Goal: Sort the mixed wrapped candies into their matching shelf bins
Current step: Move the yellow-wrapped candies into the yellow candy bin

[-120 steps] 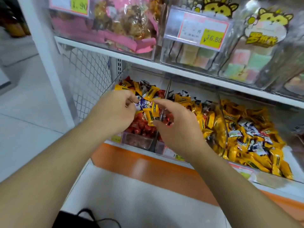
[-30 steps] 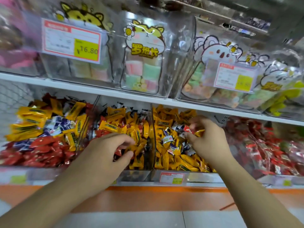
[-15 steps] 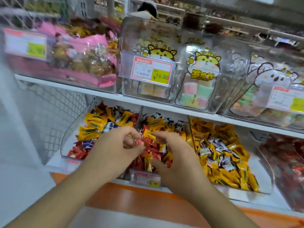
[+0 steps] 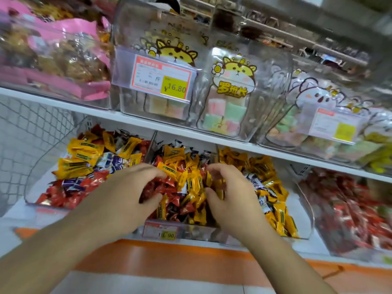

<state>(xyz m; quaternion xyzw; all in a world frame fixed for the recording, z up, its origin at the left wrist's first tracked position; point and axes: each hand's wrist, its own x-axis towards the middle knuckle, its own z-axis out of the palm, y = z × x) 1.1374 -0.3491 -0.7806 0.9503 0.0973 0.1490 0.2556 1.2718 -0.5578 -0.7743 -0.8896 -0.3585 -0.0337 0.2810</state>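
Shelves (image 4: 191, 132) fill your view, with clear bins in a row. Your head has swung left since a second ago, so the middle bin (image 4: 182, 227) sits in front of you again. It holds red and yellow candies (image 4: 191, 183) all mixed up, so lots of sorting is left. Your right hand (image 4: 228, 194) was over the yellow bin (image 4: 297, 217); now it is back here. Your left hand (image 4: 129, 192) curls its fingers into the red ones. Your right hand curls too, but you cannot tell if either one pinches a candy yet.
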